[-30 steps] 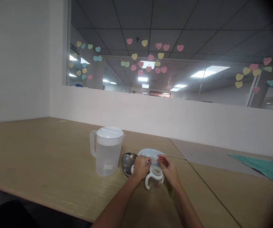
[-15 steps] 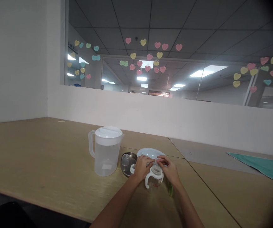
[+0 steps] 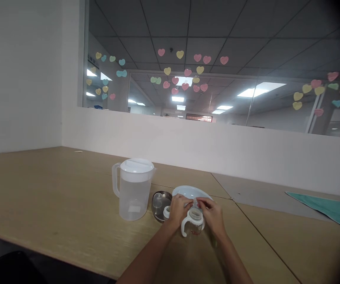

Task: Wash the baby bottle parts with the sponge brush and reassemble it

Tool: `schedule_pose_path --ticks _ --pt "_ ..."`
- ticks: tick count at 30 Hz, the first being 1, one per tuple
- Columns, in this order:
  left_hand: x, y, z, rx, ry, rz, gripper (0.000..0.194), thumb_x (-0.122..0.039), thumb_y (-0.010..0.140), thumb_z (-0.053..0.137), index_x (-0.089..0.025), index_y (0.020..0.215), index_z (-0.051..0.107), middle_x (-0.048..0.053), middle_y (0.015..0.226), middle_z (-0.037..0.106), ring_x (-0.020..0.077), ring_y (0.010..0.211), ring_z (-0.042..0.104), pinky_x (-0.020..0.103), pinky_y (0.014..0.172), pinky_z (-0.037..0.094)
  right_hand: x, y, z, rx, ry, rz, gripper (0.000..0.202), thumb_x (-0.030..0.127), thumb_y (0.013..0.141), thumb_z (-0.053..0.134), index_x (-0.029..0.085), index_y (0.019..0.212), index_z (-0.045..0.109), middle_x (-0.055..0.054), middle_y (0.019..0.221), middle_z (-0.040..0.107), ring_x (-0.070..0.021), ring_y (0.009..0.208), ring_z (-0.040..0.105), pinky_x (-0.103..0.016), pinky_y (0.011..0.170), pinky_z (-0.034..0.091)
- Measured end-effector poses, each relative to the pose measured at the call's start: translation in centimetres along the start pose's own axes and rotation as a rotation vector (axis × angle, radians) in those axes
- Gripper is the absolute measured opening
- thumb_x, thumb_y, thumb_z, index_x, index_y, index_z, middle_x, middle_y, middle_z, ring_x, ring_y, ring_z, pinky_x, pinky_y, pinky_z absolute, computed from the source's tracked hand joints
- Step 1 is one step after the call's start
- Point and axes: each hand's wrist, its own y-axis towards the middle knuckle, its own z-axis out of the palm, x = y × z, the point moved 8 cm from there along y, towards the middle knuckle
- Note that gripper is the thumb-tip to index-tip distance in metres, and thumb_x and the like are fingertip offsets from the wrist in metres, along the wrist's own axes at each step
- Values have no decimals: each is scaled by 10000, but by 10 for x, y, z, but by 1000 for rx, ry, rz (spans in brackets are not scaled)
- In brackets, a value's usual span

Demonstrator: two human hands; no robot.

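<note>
My left hand (image 3: 179,209) and my right hand (image 3: 212,213) meet fingertip to fingertip, pinching a small translucent piece (image 3: 195,202) between them. Just below it stands an open clear bottle (image 3: 194,225) with a white collar and curved handles; something small and red shows in its lower part. A light blue plate (image 3: 187,191) lies behind the hands, partly hidden by them. Left of my left hand is a round metal tray (image 3: 156,215) holding a clear domed cap (image 3: 157,200) and a white ring (image 3: 167,212).
A lidded translucent pitcher (image 3: 134,193) stands left of the tray. A teal cloth (image 3: 326,207) lies on the right part of the wooden table (image 3: 54,205). Behind rise a white wall (image 3: 170,142) and a window with heart-shaped notes.
The view has shifted slightly. My hands stay close together above the bottle, with a little more of the translucent piece showing. The green item by my right wrist is now mostly hidden.
</note>
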Motion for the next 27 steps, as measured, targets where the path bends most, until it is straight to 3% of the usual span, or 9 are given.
schedule_pose_path --ticks 3,8,10,14,18,23,27 --pt "-3 0 -1 -4 9 1 228 -254 866 539 -274 989 730 29 918 738 205 871 604 327 828 421 3 -2 8 49 -3 5 298 465 710 628 194 778 732 -83 797 720 -216 703 648 -349 686 523" --pt "11 -2 -8 -88 18 -79 201 -255 836 584 -269 968 734 27 938 737 215 898 600 344 851 414 1 0 -23 -196 134 42 426 477 756 610 167 1045 657 -92 901 704 -180 703 633 -339 708 515" --pt "16 -3 -9 -115 0 -95 194 -246 835 585 -262 952 738 22 934 739 212 899 603 344 854 413 -1 1 -32 -255 150 36 419 477 766 598 163 1039 649 -90 890 699 -173 701 626 -339 721 512" --pt "17 -2 -8 -121 -17 -95 183 -220 824 593 -256 921 744 18 924 740 203 882 606 337 850 412 -8 4 -27 -197 125 47 397 494 733 610 156 926 684 -87 808 696 -184 671 623 -349 697 518" --pt "7 -1 -4 -64 1 -62 182 -226 823 596 -260 915 749 25 898 740 209 855 593 335 819 413 -9 2 -18 -146 80 29 376 475 756 584 170 943 697 -87 838 703 -193 716 637 -354 717 523" --pt "-2 0 -2 -16 -14 -5 209 -236 857 552 -252 926 748 35 842 733 202 839 578 311 781 417 -6 0 0 10 47 29 335 456 753 588 181 891 719 -86 826 708 -202 713 646 -355 707 528" --pt "-2 0 -2 -30 -46 10 216 -265 867 547 -247 963 740 36 875 734 200 835 574 313 788 417 4 1 -2 1 114 23 422 464 772 593 181 1076 665 -73 846 704 -182 727 635 -345 733 522"
